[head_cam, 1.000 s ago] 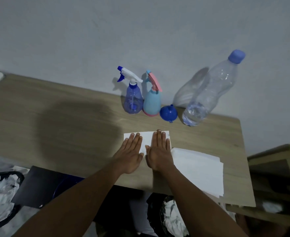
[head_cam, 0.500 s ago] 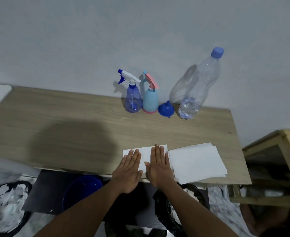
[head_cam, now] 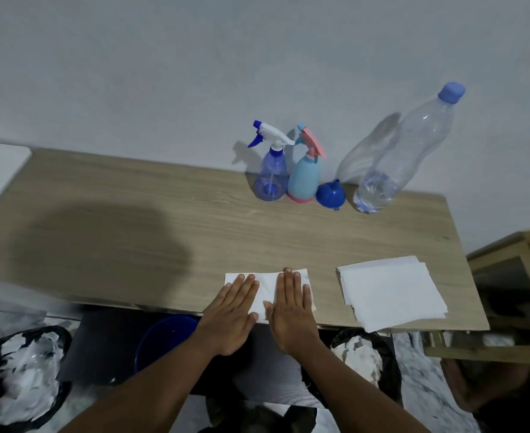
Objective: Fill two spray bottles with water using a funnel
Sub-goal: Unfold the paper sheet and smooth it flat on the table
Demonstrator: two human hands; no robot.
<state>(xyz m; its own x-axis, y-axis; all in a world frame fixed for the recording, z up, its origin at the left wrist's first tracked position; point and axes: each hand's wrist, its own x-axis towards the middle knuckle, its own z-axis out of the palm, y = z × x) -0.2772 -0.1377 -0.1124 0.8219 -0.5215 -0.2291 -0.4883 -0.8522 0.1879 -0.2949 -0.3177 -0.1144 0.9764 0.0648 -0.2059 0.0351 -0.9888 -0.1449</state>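
As left hand (head_cam: pixel 230 314) and right hand (head_cam: pixel 292 314) press, they half-hide the napkin (head_cam: pixel 265 288).

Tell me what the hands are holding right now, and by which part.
Nothing is held. The left hand and right hand lie flat, fingers straight, on the white paper sheet: no grip.

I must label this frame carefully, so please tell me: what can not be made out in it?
Head view only:
- Light blue spray bottle: its opaque wall hides any water level.
- White tissue: the left hand and right hand cover most of it.
- Blue basin: the table hides its far side.
- Black bin, lower left: contents too blurred to name.
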